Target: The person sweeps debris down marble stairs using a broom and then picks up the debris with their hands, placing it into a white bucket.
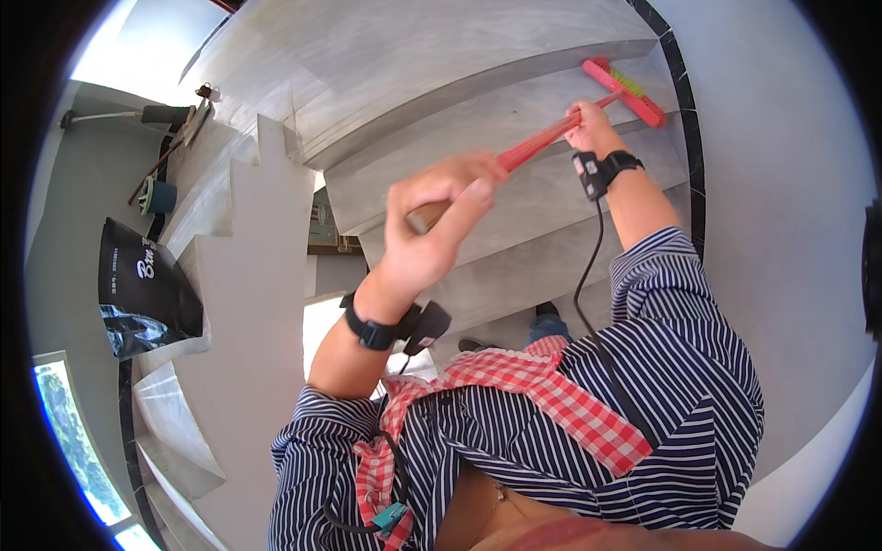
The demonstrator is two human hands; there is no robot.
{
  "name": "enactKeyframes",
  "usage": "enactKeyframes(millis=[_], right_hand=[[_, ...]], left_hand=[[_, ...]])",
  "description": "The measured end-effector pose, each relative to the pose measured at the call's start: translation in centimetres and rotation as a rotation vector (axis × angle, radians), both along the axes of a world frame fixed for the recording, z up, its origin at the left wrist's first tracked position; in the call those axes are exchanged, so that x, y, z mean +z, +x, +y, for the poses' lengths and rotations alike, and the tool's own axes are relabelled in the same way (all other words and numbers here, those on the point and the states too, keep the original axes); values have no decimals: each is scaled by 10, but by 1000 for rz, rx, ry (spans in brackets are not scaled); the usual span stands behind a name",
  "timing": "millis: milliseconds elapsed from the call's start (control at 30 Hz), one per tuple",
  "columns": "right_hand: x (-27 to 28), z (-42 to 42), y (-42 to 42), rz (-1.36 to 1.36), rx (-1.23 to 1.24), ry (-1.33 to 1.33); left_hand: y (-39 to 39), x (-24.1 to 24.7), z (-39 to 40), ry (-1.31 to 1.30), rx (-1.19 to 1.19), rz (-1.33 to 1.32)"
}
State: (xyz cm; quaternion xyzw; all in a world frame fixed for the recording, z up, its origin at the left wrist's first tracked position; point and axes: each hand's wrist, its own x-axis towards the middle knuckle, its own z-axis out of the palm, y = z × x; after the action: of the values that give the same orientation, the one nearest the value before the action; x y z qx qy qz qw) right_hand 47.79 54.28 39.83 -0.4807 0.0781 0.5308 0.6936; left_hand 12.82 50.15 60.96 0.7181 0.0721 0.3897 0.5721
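Observation:
A long-handled broom with a red head [626,93] and red and yellow-green bristles lies across a stair step [524,117] at the upper right, near the wall. Its red handle [534,146] slants down to the left. My left hand [441,213] is closed around the upper end of the handle, and looks slightly blurred. Farther down the handle, nearer the broom head, my right hand [589,127] grips it. Both wrists carry black straps with small devices and cables.
A white wall [758,206] with black skirting borders the stairs on the right. Left of the stairs runs a stepped side wall [258,289]; beyond it are a black printed bag [148,296], a blue-green bucket [160,197] and long-handled tools. Cables hang from both wrists.

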Motion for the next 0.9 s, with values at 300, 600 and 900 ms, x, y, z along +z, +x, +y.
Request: enactKeyframes(millis=[300,600,900], right_hand=[[16,-11,-252,91,396,-212],[31,-24,-495,28,823,-280],[39,-88,-663,245,1201,-241]], left_hand=[[-197,26,-54,-71,296,-126],[-348,45,-152,25,731,-70],[-386,75,-264,173,1154,-32]])
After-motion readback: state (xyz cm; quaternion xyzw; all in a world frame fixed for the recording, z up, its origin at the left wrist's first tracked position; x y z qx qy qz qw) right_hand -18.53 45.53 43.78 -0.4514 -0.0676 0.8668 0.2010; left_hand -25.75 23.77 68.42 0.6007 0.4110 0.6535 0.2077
